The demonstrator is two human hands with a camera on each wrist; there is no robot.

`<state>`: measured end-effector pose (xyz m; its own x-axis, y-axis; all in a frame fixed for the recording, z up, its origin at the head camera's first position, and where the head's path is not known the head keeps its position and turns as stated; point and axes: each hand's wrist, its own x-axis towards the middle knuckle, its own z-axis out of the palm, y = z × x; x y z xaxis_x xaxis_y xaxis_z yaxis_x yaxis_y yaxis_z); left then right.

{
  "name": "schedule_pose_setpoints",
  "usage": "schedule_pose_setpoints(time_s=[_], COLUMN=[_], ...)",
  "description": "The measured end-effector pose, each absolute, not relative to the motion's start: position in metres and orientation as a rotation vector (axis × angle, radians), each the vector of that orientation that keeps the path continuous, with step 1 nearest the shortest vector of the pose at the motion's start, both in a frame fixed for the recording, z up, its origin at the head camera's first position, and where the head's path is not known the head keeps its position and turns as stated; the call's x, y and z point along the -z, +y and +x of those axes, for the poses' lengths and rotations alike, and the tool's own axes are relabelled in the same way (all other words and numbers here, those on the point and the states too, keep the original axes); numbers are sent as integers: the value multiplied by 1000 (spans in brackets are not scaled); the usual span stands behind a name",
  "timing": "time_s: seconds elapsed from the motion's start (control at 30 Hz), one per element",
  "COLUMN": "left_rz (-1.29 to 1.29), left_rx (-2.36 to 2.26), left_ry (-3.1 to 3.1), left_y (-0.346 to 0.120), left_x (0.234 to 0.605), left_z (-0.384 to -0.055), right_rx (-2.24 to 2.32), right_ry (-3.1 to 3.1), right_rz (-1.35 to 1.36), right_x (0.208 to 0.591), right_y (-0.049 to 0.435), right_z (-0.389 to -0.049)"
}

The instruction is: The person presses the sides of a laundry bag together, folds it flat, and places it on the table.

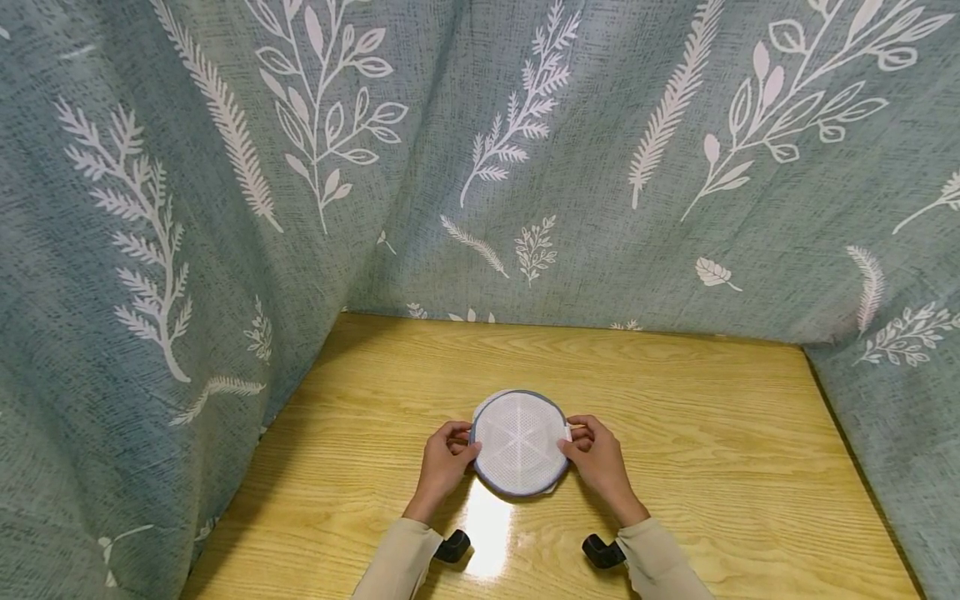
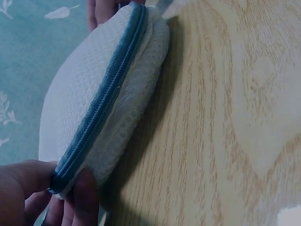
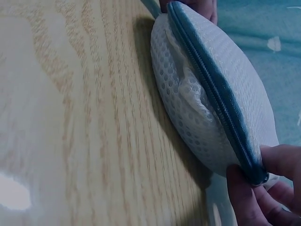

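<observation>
A round white mesh laundry bag [image 1: 519,443] with a blue zipper edge is held just over the wooden table, between both hands. My left hand [image 1: 446,464] pinches its left rim, thumb on top and fingers beneath. At the opposite rim my right hand [image 1: 598,463] pinches in the same manner. Seen in the left wrist view, the blue zipper [image 2: 101,103] runs along the near edge and looks closed, with honeycomb mesh bulging below it. The right wrist view shows the mesh underside [image 3: 183,101] puckered under the zipper band.
The wooden table [image 1: 697,433] stretches around the bag, with a bright glare patch in front of it. A grey-blue curtain [image 1: 420,192] with white leaf prints hangs at the back and both sides. Black wrist devices [image 1: 453,547] stick out at the sleeves.
</observation>
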<state>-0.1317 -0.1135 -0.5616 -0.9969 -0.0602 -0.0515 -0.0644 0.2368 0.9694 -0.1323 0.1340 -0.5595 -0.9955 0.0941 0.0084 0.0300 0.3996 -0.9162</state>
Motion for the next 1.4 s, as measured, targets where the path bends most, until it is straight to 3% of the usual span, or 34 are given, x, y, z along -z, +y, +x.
schedule_pose_setpoints(time_s=[0.3,0.6,0.7,1.0,1.4], left_rz=[34,896,1048,1236,1251], left_rx=[-1772,-1151,-967,-724,-712], left_ry=[2698,3084,3071,3028,2961], left_y=[-113,-112,-113,-116,-120], left_x=[551,538,537,539,543], left_z=[-126,-121,-118,-114,-113], right_rx=[-1535,-1216,-1100,-858,-807], right_ry=[-2633,-2701,-2677,-2616,-2659], right_rz=[49,329,492,1013,1104], right_x=[550,542,538,541,548], right_y=[136,137,138,136,131], right_z=[-126,-116,-114,-114,-113])
